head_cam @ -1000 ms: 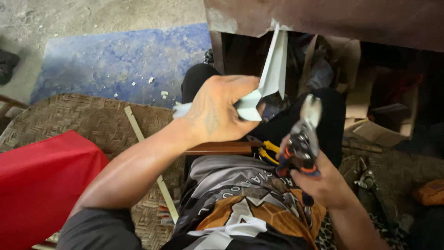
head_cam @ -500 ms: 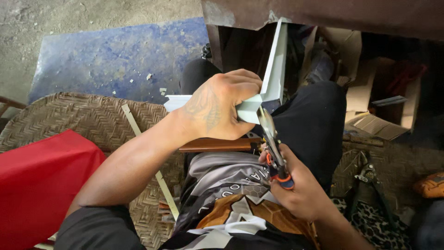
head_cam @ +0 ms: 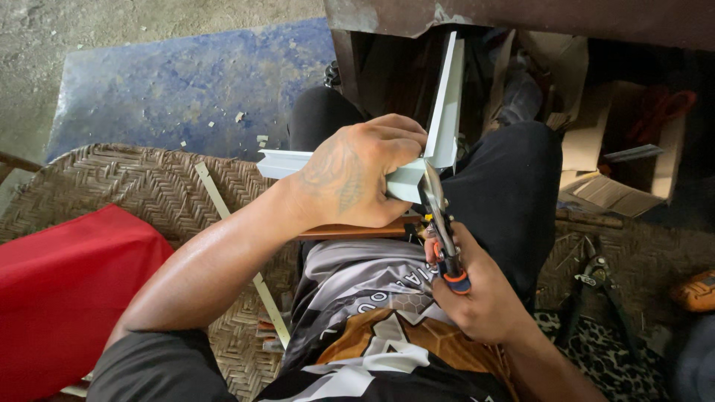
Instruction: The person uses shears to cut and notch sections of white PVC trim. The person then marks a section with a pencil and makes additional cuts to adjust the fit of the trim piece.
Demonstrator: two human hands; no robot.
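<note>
While the person sits with knees up on the woven mat, the work reads like this:

Step in hand: a cut at the bend of the pale grey-white, L-shaped metal channel strip [head_cam: 445,112], as far as I can judge; the blades of the orange-handled metal snips [head_cam: 439,223] sit right at its corner.

Left hand: the left hand [head_cam: 357,175] is wrapped tight around the near leg of the strip, fingers closed over the top and thumb beneath, holding it above the lap.

Right hand: the right hand [head_cam: 477,294] has its fingers closed round the snip handles; whether the blades are fully shut on the metal is hard to tell, since the left hand's knuckles crowd the spot.

Where the strip is: held in the air between the knees, one leg running left toward the blue patch of floor [head_cam: 186,82], the other rising far toward the rusty brown sheet edge [head_cam: 521,15] overhead.

Next move calls for: I'd say a steady squeeze with the strip kept from twisting, and the left fingers kept off the blade line, which lies just beside them.

Edges: the strip's cut corner and the snip tips look sharp; the far leg's end is near the brown sheet.

Open room: free space lies left over the brown woven rattan mat [head_cam: 141,179] and red cloth [head_cam: 59,290]; the right is cluttered with torn cardboard pieces [head_cam: 603,186], and black-handled tools [head_cam: 596,290] lie on the ground.
</note>
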